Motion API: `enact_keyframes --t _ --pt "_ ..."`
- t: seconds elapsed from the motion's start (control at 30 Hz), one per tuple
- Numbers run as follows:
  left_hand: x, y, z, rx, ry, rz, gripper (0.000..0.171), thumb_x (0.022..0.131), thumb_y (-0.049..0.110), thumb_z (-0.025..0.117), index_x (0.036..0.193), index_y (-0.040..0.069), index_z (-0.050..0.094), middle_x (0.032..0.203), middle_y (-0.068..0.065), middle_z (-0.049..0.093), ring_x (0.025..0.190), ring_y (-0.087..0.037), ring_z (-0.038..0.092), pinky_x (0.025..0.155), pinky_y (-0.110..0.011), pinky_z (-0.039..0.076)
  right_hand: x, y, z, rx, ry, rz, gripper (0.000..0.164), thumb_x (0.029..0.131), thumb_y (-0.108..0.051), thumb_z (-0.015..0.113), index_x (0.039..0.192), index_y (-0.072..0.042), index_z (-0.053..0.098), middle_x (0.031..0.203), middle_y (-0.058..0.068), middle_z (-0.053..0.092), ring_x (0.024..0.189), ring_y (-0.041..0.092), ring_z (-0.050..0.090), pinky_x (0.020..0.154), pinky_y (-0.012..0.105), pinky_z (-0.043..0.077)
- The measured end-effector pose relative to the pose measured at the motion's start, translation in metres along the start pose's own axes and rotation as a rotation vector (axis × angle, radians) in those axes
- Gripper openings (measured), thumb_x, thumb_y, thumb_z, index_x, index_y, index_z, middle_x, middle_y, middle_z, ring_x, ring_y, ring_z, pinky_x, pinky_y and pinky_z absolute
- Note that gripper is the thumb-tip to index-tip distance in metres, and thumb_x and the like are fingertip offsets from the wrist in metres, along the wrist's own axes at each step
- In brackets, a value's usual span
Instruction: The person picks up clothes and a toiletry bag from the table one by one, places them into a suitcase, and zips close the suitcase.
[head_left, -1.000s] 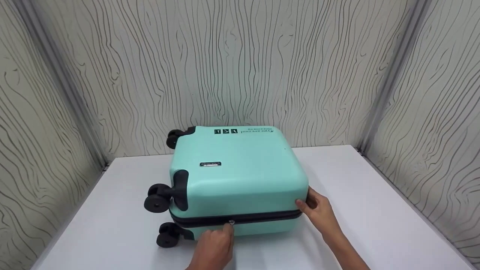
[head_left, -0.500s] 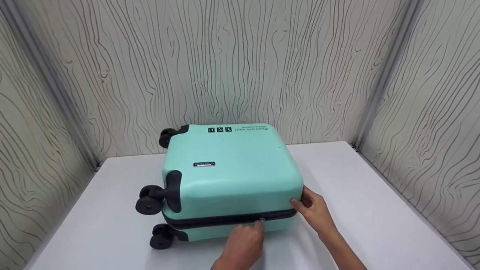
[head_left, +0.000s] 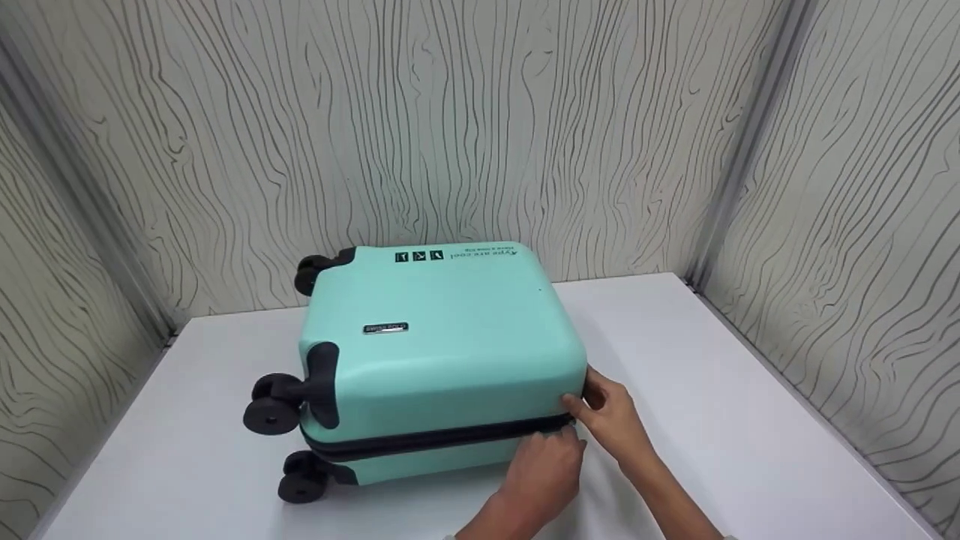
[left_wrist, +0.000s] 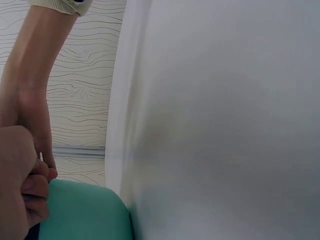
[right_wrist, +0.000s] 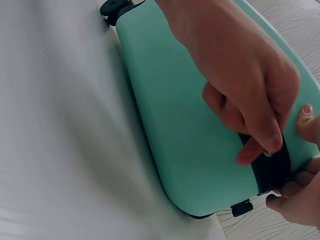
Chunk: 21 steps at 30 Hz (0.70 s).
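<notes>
A mint-green suitcase [head_left: 442, 330] lies flat, its black wheels [head_left: 271, 405] to the left. Along its near side runs a black zipper band [head_left: 442, 436]. At the near right corner my left hand [head_left: 544, 469] pinches the small metal zipper pull [right_wrist: 267, 152]; in the head view the fingers hide the pull. The left wrist view shows these bent fingers [left_wrist: 35, 192] up close. My right hand [head_left: 611, 420] grips the same corner just above and beyond, thumb on the near face and fingers round the right side. The right wrist view has it at the right edge.
Beneath the suitcase is a white table [head_left: 712, 420]. Panels with a wood-grain line pattern stand behind it [head_left: 450, 127] and at both sides, with grey metal strips [head_left: 750, 150] at the corners. A dark fitting [right_wrist: 242, 207] juts from the suitcase's end.
My left hand has slid right along the zipper band with the pull, from mid-side to the near right corner. My right hand keeps its grip. The head view has shifted slightly.
</notes>
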<state>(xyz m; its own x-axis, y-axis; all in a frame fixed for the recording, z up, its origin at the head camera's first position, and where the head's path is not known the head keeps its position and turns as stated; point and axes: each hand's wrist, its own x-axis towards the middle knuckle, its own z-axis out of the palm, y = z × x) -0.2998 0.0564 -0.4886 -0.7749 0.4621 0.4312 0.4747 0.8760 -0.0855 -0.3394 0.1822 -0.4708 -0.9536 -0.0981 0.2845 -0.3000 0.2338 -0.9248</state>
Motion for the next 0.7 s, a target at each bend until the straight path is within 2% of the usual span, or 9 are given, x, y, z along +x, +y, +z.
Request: enact_keyframes --t 0.1,0.2,0.27,0.37,0.47,0.53,0.6,0.7 --pt "0.004 0.004 0.005 0.019 0.039 -0.016 0.021 0.090 0.030 0.061 0.075 0.016 0.056 0.054 0.006 0.051 0.047 -0.009 0.051 0.042 -0.023 0.034 0.000 -0.001 0.000 0.011 0.000 -0.002 0.060 0.081 -0.024 0.072 0.135 -0.013 0.048 0.129 0.001 0.056 0.122 0.016 0.051 0.098 0.026 0.039" --pt "0.003 0.005 0.007 0.013 0.050 -0.037 0.020 0.089 0.032 0.062 0.079 0.015 0.058 0.058 0.005 0.053 0.050 -0.009 0.053 0.043 -0.023 0.036 0.000 0.000 -0.001 0.004 -0.015 0.008 0.060 0.082 -0.024 0.071 0.136 -0.014 0.047 0.130 0.002 0.056 0.122 0.017 0.051 0.097 0.025 0.041" --pt "-0.001 0.003 0.007 -0.023 0.053 -0.040 0.020 0.088 0.033 0.062 0.085 0.014 0.058 0.062 0.005 0.055 0.053 -0.010 0.055 0.044 -0.024 0.037 0.000 0.001 -0.003 -0.005 -0.025 0.017 0.060 0.083 -0.024 0.069 0.137 -0.013 0.045 0.133 0.004 0.054 0.123 0.020 0.050 0.098 0.028 0.041" --pt "-0.010 -0.008 0.002 -0.119 0.014 -0.042 0.023 0.089 0.036 0.060 0.094 0.014 0.057 0.070 0.004 0.057 0.060 -0.012 0.058 0.048 -0.024 0.040 0.001 0.001 -0.004 -0.033 -0.039 0.034 0.061 0.086 -0.027 0.067 0.140 -0.012 0.042 0.138 0.005 0.048 0.128 0.021 0.045 0.100 0.034 0.040" --pt "-0.026 -0.027 -0.004 -0.241 -0.025 -0.057 0.023 0.091 0.035 0.058 0.098 0.013 0.056 0.074 0.003 0.059 0.062 -0.013 0.059 0.050 -0.026 0.041 0.002 0.002 -0.006 -0.057 -0.055 0.048 0.060 0.088 -0.027 0.063 0.141 -0.010 0.040 0.141 0.007 0.045 0.130 0.024 0.043 0.102 0.040 0.038" --pt "-0.041 -0.044 -0.009 -0.321 -0.037 -0.101 0.021 0.092 0.033 0.057 0.099 0.013 0.056 0.074 0.003 0.059 0.060 -0.012 0.058 0.049 -0.026 0.041 0.002 0.004 -0.008 -0.075 -0.065 0.058 0.058 0.090 -0.027 0.060 0.141 -0.008 0.038 0.142 0.010 0.044 0.130 0.028 0.043 0.102 0.042 0.038" --pt "-0.059 -0.064 -0.013 -0.404 -0.024 -0.159 0.018 0.092 0.029 0.057 0.100 0.013 0.057 0.071 0.004 0.058 0.056 -0.009 0.055 0.047 -0.025 0.038 0.002 0.006 -0.010 -0.077 -0.077 0.069 0.057 0.093 -0.027 0.057 0.142 -0.007 0.036 0.143 0.013 0.042 0.130 0.031 0.043 0.102 0.043 0.037" --pt "-0.087 -0.093 -0.019 -0.470 0.046 -0.279 0.010 0.092 0.023 0.057 0.094 0.014 0.058 0.067 0.008 0.055 0.053 -0.004 0.049 0.047 -0.024 0.036 0.003 0.009 -0.014 -0.064 -0.095 0.090 0.056 0.095 -0.027 0.053 0.143 -0.007 0.034 0.145 0.013 0.039 0.132 0.032 0.040 0.103 0.042 0.037"
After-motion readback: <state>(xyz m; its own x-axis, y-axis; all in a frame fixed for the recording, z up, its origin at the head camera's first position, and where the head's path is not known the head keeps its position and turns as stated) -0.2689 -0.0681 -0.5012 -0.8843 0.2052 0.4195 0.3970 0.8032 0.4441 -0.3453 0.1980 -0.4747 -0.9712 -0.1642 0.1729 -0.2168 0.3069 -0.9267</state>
